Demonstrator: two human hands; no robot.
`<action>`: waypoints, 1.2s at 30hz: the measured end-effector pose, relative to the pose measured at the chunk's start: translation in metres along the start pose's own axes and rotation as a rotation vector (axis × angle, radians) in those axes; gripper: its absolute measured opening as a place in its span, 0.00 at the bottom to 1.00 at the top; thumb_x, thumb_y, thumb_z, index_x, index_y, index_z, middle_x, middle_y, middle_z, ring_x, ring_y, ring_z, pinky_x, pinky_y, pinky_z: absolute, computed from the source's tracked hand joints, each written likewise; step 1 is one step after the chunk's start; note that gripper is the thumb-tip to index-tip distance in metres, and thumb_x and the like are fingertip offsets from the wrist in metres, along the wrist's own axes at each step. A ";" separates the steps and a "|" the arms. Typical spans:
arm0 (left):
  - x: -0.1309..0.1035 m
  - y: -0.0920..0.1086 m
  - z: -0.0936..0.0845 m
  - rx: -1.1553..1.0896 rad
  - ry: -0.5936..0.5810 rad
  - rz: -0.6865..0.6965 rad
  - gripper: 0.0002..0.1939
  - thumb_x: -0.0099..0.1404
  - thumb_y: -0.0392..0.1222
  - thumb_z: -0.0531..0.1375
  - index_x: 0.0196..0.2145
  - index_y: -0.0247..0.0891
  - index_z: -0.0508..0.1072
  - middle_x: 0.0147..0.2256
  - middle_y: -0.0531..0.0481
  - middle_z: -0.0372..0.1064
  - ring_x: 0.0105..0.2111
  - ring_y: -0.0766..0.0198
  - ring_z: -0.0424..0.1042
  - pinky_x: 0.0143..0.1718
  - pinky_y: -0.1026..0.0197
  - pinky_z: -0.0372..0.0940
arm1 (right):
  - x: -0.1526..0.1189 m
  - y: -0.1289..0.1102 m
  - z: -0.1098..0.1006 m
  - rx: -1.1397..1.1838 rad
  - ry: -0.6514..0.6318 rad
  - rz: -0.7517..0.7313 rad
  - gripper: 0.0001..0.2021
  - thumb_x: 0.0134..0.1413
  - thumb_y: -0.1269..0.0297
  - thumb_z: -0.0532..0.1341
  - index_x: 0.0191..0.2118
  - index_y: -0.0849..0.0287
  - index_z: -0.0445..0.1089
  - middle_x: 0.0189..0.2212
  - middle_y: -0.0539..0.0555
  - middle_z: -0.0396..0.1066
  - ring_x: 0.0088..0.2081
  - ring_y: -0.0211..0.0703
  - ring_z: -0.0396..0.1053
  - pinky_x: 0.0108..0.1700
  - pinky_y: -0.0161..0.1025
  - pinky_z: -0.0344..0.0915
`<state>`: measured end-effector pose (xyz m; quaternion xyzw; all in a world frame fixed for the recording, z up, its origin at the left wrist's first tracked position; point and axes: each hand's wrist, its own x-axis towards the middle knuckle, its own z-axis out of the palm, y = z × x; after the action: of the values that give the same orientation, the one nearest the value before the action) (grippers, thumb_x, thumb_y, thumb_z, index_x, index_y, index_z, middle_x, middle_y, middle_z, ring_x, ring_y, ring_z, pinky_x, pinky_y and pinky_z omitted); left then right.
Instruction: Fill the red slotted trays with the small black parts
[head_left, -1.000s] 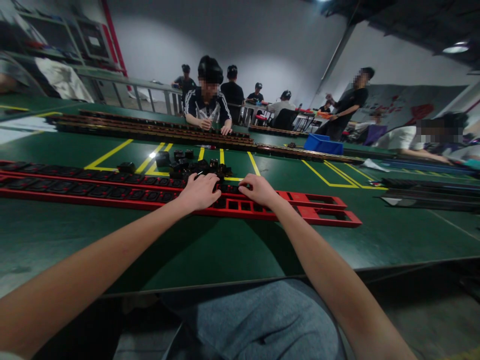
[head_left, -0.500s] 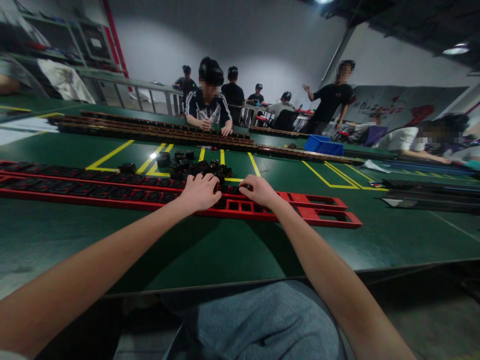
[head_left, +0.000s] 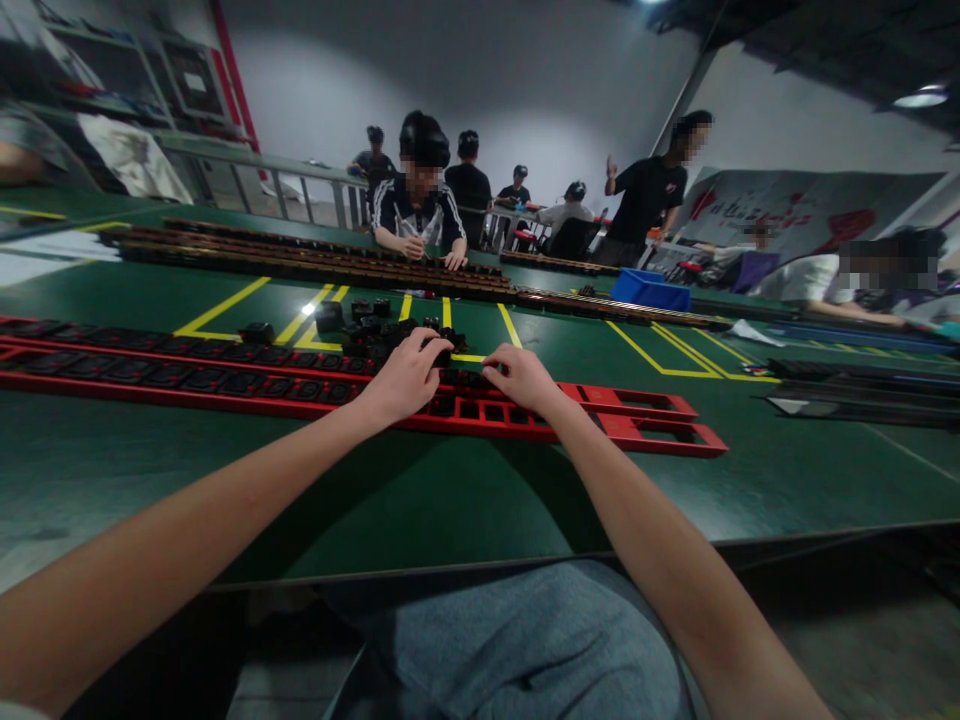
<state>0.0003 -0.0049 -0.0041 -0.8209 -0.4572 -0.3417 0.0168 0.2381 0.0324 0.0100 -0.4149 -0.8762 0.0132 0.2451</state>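
Observation:
Two long red frames lie side by side across the green table, their left and middle slots filled with black square parts. Over the middle of the frames, my left hand reaches to the near edge of a pile of loose black parts. Its fingers are bent; what lies under their tips is hidden. My right hand rests at the rear frame, thumb and forefinger curled close together beside a black part. Whether it pinches anything is too small to tell. Open slots show in the front frame between and below my hands.
Brown-black strips run across the table behind the pile. A blue bin stands at the back right, with dark strips at the right. A person sits opposite, hands at the strips.
My left hand has moved up and slightly right, from the red frames toward the black pile. My right hand has hardly moved.

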 end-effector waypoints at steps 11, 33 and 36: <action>-0.001 0.001 -0.003 -0.080 -0.046 0.035 0.16 0.71 0.37 0.53 0.55 0.38 0.69 0.52 0.44 0.64 0.52 0.56 0.70 0.56 0.51 0.67 | -0.001 -0.005 -0.002 0.061 0.072 -0.042 0.08 0.61 0.70 0.60 0.38 0.61 0.78 0.35 0.56 0.74 0.37 0.42 0.70 0.42 0.39 0.66; -0.002 0.005 -0.009 -0.026 -0.039 0.001 0.19 0.65 0.32 0.54 0.53 0.41 0.71 0.52 0.44 0.66 0.51 0.53 0.71 0.52 0.51 0.70 | -0.001 -0.039 0.008 0.096 0.014 -0.163 0.18 0.55 0.74 0.59 0.52 0.60 0.72 0.44 0.59 0.74 0.44 0.48 0.70 0.46 0.44 0.66; -0.002 0.003 -0.007 -0.048 -0.026 0.016 0.20 0.65 0.31 0.54 0.52 0.41 0.72 0.51 0.45 0.67 0.52 0.54 0.70 0.55 0.52 0.68 | -0.001 -0.038 0.009 0.104 0.026 -0.192 0.18 0.54 0.74 0.58 0.52 0.59 0.71 0.45 0.59 0.73 0.46 0.49 0.70 0.48 0.44 0.66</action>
<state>-0.0017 -0.0105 0.0014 -0.8290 -0.4425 -0.3418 -0.0060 0.2070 0.0084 0.0100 -0.3161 -0.9067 0.0299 0.2776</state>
